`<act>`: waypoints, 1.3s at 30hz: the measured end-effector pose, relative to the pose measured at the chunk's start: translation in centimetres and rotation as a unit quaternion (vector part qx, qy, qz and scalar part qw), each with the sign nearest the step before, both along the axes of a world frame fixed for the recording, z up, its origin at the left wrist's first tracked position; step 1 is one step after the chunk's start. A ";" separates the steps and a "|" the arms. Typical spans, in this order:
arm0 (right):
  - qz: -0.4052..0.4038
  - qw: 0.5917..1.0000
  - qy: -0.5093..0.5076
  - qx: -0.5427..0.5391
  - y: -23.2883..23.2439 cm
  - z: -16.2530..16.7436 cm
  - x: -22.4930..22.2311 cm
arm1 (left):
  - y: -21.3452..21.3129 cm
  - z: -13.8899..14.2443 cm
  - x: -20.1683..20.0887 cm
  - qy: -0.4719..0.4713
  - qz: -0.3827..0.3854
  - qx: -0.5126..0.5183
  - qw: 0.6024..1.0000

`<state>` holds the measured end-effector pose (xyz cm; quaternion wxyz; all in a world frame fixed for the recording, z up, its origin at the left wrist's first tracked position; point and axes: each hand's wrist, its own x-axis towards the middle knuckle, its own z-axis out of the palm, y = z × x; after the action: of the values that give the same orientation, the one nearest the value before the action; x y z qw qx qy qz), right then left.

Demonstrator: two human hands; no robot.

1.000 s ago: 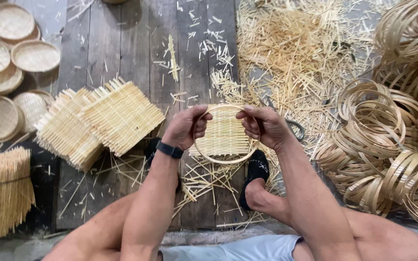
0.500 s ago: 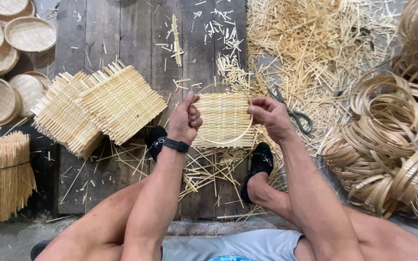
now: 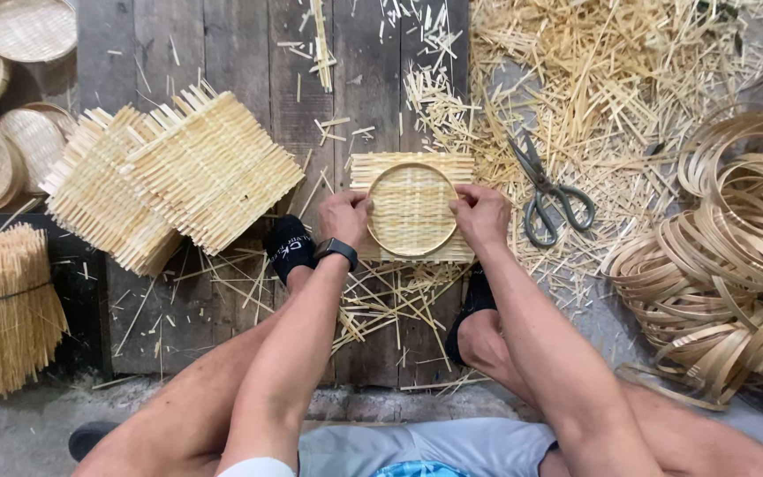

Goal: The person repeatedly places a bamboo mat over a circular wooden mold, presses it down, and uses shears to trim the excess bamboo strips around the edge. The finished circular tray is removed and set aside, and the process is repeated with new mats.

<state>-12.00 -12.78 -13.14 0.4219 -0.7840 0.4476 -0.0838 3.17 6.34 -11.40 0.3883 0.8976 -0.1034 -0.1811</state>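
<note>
Two hands (image 3: pixel 346 216), one woven mat (image 3: pixel 412 168), one ring (image 3: pixel 412 209), one pair of scissors (image 3: pixel 547 190), two mat stacks (image 3: pixel 205 168)

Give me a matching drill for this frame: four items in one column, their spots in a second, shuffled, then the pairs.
Items
1. scissors
2. bamboo hoop
3. stack of woven mats
4. bundle of bamboo sticks

Places
A. far left edge, tied around the middle
B. pressed onto the square woven mat between the left hand and the right hand
C. on the offcuts, just right of the right hand
D. on the planks, left of the left hand

Pairs: 1-C, 2-B, 3-D, 4-A
</note>
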 end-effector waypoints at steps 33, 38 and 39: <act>0.006 0.997 0.044 0.059 -0.4 1.4 0.6 | 0.0 -0.1 0.4 0.078 0.042 -0.054 0.995; 0.043 0.997 0.029 0.057 -1.9 1.5 0.4 | 0.5 -0.3 0.7 0.114 0.033 -0.110 0.987; 0.047 0.995 0.046 0.071 -1.9 2.0 0.6 | 0.5 0.1 0.8 0.127 0.032 -0.116 0.985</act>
<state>-11.41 -14.69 -11.17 0.4590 -0.7751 0.4342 0.0041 4.01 6.81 -11.30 0.5052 0.8191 -0.0448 -0.2680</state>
